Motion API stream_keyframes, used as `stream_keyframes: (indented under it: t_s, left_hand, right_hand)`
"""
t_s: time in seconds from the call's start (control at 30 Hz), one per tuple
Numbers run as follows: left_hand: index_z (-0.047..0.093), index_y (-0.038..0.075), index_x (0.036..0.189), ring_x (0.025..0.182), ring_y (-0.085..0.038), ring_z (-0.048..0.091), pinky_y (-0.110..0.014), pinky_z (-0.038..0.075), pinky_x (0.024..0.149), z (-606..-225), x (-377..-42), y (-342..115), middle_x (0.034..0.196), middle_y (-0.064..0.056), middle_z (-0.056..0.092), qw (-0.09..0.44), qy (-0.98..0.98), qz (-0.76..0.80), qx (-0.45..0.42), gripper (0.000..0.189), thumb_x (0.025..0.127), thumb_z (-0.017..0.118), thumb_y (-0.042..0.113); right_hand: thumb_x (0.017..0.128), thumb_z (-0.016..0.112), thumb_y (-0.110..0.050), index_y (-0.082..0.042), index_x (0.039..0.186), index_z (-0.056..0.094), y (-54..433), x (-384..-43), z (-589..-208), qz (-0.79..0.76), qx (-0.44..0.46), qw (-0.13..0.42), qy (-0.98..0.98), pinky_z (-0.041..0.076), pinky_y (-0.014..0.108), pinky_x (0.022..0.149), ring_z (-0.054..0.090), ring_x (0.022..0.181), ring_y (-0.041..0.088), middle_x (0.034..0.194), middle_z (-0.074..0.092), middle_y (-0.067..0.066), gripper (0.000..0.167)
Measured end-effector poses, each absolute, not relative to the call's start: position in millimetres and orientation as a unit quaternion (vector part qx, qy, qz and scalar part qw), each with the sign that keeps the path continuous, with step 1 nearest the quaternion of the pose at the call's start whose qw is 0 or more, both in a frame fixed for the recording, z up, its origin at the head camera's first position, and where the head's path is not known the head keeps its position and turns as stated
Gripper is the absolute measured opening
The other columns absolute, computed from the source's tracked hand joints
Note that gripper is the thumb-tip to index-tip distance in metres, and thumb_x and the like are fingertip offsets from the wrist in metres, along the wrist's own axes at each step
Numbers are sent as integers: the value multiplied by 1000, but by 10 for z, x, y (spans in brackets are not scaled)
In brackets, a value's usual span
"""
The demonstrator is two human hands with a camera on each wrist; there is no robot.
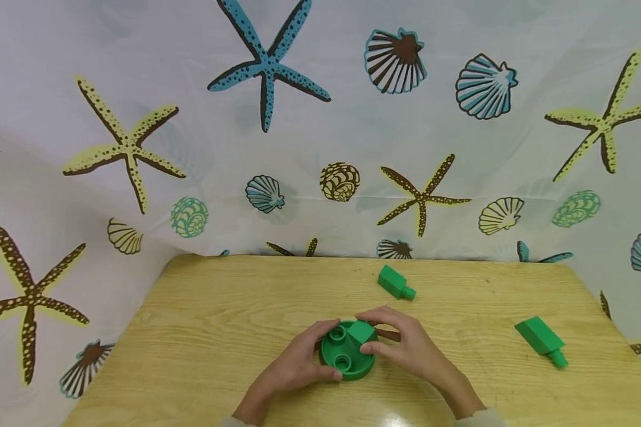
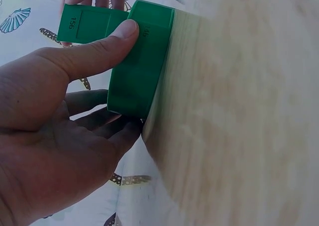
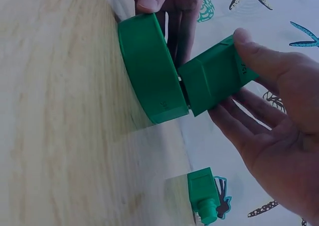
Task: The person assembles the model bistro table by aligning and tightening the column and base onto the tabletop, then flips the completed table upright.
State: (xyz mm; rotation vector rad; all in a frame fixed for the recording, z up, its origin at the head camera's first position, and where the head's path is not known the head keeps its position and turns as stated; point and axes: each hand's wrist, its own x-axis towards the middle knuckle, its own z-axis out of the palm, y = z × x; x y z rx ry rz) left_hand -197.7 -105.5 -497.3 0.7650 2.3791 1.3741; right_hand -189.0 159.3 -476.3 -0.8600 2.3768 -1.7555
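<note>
The table [image 1: 219,320] has a yellowish wood surface with visible grain, and near its front edge a bright spot of light is reflected. Behind it and at both sides hangs a white cloth [image 1: 310,136], printed with starfish and shells in blue, yellow, brown and green; it shows some soft folds.

Near the front middle of the table stands a green round base [image 1: 357,373]. The person's left hand [image 1: 301,359] grips it by the rim, with thumb and fingers on opposite sides. The right hand [image 1: 406,341] pinches a green block [image 1: 361,333] between thumb and fingers, above the right part of the base, and the block is tilted. Its lower end is hidden, so one cannot tell if it sits in a socket. Two round sockets lie open at the left.

Farther back lies a second block [image 1: 392,281], and at the right a third block [image 1: 542,337], both on their sides.
</note>
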Motion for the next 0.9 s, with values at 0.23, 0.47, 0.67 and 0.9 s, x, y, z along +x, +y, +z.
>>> stream_keyframes:
  t_s: [0.23,0.47,0.67,0.9]
  left_hand:
    - [37,-1,157,143,-32,43,-55,37,116,-4967,-1973,-1075,154,-15,45,148,822,484,260,93,83,89,21]
    - [37,-1,156,143,-33,42,-56,35,116,-4964,-1994,-1053,154,-15,45,138,825,478,270,93,83,89,22]
    - [38,-2,156,143,-32,43,-55,36,116,-4959,-1993,-1028,153,-15,46,137,824,477,273,92,83,89,22]
    - [38,-2,156,142,-31,44,-54,38,115,-4956,-1974,-1028,153,-14,46,144,822,483,266,92,82,90,20]
  right_hand:
    - [97,73,-12,-5,136,64,1604,-1924,-4730,-578,-279,47,766,49,46,106,57,131,32,136,64,13,40]
    - [91,81,-16,-6,125,64,1577,-1936,-4732,-564,-236,3,791,58,39,95,70,109,29,120,69,11,39]
    - [90,83,-20,-16,138,62,1536,-1953,-4772,-518,-250,-33,817,61,33,83,69,98,24,125,65,5,53]
    - [94,78,-21,-16,138,64,1539,-1950,-4789,-516,-258,-35,816,61,33,84,65,103,25,128,66,4,46]
